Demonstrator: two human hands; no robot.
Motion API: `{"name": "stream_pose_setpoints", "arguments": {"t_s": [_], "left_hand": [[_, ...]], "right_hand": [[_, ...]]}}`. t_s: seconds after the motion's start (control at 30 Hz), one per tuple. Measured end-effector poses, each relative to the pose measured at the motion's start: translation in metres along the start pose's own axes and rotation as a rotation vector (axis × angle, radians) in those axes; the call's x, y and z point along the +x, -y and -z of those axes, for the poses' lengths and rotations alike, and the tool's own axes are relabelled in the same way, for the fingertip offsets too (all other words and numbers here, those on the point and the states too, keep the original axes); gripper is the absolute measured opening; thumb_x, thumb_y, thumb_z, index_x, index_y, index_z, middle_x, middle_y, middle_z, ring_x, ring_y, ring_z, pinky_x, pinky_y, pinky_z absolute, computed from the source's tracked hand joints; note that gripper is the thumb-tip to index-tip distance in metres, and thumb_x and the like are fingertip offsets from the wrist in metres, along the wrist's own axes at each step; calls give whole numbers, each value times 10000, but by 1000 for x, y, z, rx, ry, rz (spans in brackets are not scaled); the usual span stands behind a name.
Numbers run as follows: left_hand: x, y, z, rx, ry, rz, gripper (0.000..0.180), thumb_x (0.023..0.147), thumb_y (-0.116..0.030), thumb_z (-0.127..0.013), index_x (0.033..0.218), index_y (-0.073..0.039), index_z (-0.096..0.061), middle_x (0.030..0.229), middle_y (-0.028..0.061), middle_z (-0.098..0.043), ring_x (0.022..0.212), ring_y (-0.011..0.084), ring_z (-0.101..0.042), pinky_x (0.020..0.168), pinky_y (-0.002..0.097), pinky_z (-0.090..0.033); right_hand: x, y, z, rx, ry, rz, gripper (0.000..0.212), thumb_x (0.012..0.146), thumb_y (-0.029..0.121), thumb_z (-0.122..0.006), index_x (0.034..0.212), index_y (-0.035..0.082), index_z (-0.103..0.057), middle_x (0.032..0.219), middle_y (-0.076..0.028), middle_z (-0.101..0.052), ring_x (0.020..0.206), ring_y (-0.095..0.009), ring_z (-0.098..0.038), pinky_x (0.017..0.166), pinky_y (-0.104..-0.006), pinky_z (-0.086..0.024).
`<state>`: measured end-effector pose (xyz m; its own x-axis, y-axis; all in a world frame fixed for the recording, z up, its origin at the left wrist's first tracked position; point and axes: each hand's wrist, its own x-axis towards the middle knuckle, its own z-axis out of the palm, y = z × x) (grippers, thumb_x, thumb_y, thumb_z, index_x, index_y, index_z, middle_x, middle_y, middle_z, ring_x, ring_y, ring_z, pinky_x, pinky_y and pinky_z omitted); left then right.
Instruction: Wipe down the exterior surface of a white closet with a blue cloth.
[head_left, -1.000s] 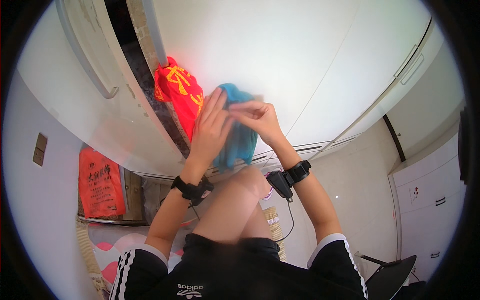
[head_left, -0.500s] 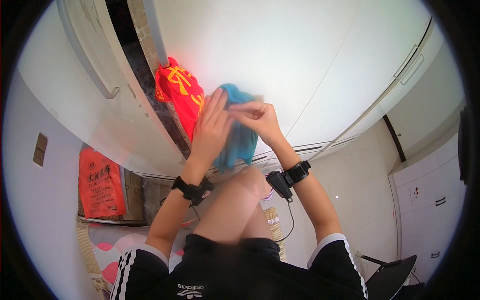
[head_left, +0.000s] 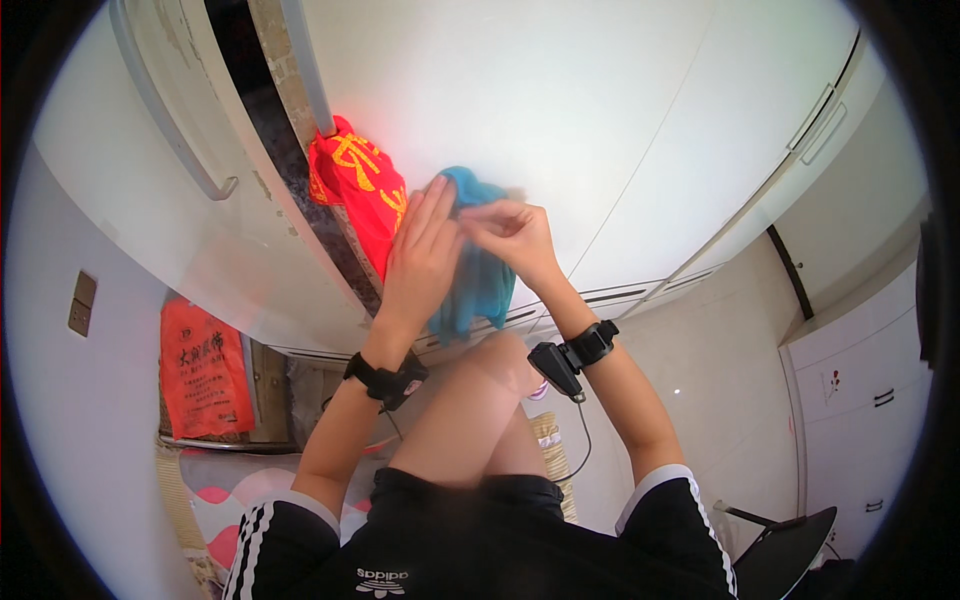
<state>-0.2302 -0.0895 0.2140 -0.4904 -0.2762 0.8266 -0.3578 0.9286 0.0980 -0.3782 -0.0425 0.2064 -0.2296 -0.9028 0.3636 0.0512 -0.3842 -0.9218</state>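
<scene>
A teal cloth (head_left: 484, 292) hangs in loose folds in front of a white cabinet door, with part of it behind my hands. My left hand (head_left: 424, 245) lies over the cloth's left side, its fingers stretched out and pointing up. From the right, my right hand (head_left: 522, 238) reaches in with thumb and fingertips pinched together beside the left fingers. Whatever sits in that pinch is too small or hidden to make out. Just left of my left hand hangs a red fabric piece (head_left: 368, 180) with yellow lettering.
The white cabinet door (head_left: 560, 110) rises behind the cloth; a door with a long handle (head_left: 165, 105) stands at the left. A red plastic bag (head_left: 205, 370) rests on a low shelf. My knees (head_left: 480, 385) are close below. White drawers (head_left: 860, 420) stand at the far right.
Both hands keep almost the same pose at the cloth. The whole view has shifted very slightly.
</scene>
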Motion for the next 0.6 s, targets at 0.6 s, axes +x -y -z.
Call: {"name": "stream_pose_setpoints", "arguments": {"t_s": [0.6], "left_hand": [[-5, 10, 1, -121, 62, -3, 106, 869, -23, -474, 920, 63, -510, 1318, 239, -416, 1270, 376, -343, 1045, 473, -283]], "right_hand": [[2, 2, 8, 70, 139, 39, 157, 802, -39, -627, 955, -55, -596, 942, -99, -634, 886, -146, -610, 825, -265, -493]]}}
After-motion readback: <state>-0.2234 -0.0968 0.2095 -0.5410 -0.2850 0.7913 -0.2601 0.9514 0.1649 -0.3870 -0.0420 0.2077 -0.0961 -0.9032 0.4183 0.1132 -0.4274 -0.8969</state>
